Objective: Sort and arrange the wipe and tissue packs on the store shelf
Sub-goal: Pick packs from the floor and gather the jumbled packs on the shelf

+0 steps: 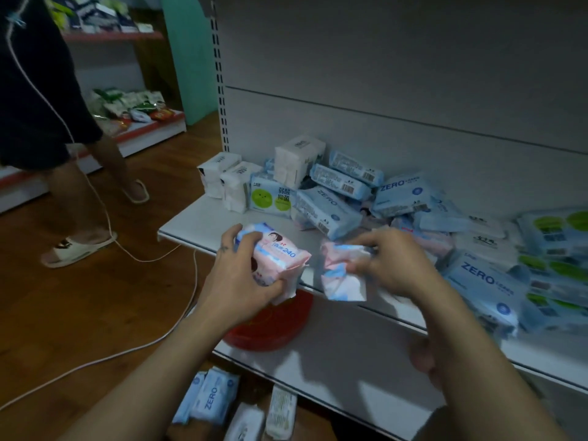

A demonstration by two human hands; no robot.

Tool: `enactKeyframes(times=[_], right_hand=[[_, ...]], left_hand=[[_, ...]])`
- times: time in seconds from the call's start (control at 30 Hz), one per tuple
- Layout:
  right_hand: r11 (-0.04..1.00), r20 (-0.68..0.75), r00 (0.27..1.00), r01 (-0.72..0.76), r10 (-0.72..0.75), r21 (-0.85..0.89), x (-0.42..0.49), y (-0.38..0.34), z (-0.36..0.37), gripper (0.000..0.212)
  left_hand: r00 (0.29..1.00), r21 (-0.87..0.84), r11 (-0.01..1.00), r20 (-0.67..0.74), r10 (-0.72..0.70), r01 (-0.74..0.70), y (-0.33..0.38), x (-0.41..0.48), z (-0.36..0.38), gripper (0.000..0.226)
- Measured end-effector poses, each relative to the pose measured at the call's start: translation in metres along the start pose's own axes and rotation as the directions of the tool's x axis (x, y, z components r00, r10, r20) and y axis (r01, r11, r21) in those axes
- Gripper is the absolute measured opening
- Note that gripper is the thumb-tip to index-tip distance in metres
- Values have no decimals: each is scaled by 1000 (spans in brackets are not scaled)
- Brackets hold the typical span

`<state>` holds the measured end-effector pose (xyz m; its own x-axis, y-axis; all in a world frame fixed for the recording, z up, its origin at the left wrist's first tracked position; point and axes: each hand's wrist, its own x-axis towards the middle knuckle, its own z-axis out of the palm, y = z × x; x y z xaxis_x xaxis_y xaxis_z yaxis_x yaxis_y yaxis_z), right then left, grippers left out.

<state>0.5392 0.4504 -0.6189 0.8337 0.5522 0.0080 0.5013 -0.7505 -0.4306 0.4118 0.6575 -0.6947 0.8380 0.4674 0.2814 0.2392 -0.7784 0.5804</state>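
My left hand (237,278) grips a pink pack marked 240 (280,253) in front of the white shelf's edge (191,232). Just to its right, my right hand (389,265) pinches a second pink and blue pack (340,278), blurred, over the shelf's front lip. On the shelf behind lies a jumbled heap of blue ZERO wipe packs (327,211), white tissue bricks (297,160) at the back left, and a green-dotted pack (270,197) standing upright. More blue and green packs (553,249) crowd the right end.
A red round lid or dish (270,326) lies on the lower shelf under my hands. Several packs (213,399) lie further down near the floor. Another person in dark shorts and sandals (76,249) stands at left on the wooden floor, with a white cable (143,345) trailing across it.
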Motion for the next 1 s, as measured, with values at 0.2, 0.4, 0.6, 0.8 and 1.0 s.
enactKeyframes(times=[0.2,0.4,0.6,0.8,1.0], right_hand=[[981,-92,995,-31,49,190,-60,8,26,42],[985,-180,983,-14,46,174,-129,12,52,43],[978,214,955,-204,207,-33,-172,44,100,41],[938,353,879,-347,321,11,-172,89,171,34],[812,413,773,-571,481,121,-193,156,282,22]], left_hand=[[996,-59,997,70,-47,51,9,-44,-1,83],[976,-122,991,216,-19,47,9,-97,9,80],[863,176,972,503,49,-158,0,-140,24,98],[719,204,961,695,-7,-188,-17,-166,78,103],[594,174,981,781,-193,88,-48,-189,154,77]])
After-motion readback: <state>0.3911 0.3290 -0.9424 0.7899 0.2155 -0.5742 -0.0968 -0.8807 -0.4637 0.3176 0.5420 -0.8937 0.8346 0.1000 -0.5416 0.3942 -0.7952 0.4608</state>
